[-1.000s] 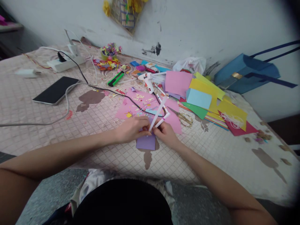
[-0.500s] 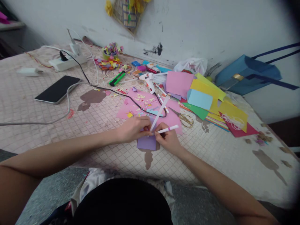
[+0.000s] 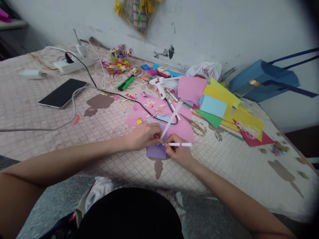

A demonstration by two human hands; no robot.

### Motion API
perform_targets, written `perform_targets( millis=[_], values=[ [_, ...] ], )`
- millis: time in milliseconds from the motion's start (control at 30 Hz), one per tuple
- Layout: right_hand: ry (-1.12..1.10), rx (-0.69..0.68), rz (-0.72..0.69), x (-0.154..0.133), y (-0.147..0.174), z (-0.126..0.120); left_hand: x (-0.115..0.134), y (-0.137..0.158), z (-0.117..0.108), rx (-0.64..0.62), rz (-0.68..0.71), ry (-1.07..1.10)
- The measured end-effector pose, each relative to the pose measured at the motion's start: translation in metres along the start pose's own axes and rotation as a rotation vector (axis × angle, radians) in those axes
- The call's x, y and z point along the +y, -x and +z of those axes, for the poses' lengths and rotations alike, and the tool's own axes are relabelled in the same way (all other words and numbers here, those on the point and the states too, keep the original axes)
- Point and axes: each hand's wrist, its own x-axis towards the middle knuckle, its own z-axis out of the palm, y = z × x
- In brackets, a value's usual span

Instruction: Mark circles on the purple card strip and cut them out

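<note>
Over a purple sheet of paper (image 3: 156, 152), my left hand (image 3: 147, 136) is closed in a pinch at the lower end of a translucent white strip (image 3: 171, 119). The strip slants up and away to the right; its exact kind does not show. My right hand (image 3: 180, 153) grips a white marker pen (image 3: 183, 144) with a purple band, its rear end pointing right. The pen's front end is among my fingertips, close to the strip's lower end and to my left fingertips. My hands partly cover the purple sheet.
Beyond my hands lies a pink sheet (image 3: 159, 108) with paper scraps, a cable, a glue gun (image 3: 159, 87) and scissors (image 3: 196, 126). A green cutter (image 3: 126, 82), tablet (image 3: 62, 93) and power strip (image 3: 74, 66) are leftward. Coloured papers (image 3: 219, 99) and a blue bag (image 3: 264, 79) are rightward.
The marker pen in my right hand has swung from tilted upward to nearly level. My left hand keeps its pinch on the strip. The whole view has shifted slightly.
</note>
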Motion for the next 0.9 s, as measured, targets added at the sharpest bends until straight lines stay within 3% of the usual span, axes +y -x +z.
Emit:
perform_targets(
  millis=[500,900],
  values=[
    [0.194,0.057,-0.182,-0.0048,0.0028,0.0002,-0.0036,0.0002,0.0025,-0.008,-0.004,-0.019],
    [0.221,0.061,-0.242,-0.0077,0.0056,0.0017,-0.0036,-0.0001,0.0025,-0.013,-0.008,-0.017]
  ],
)
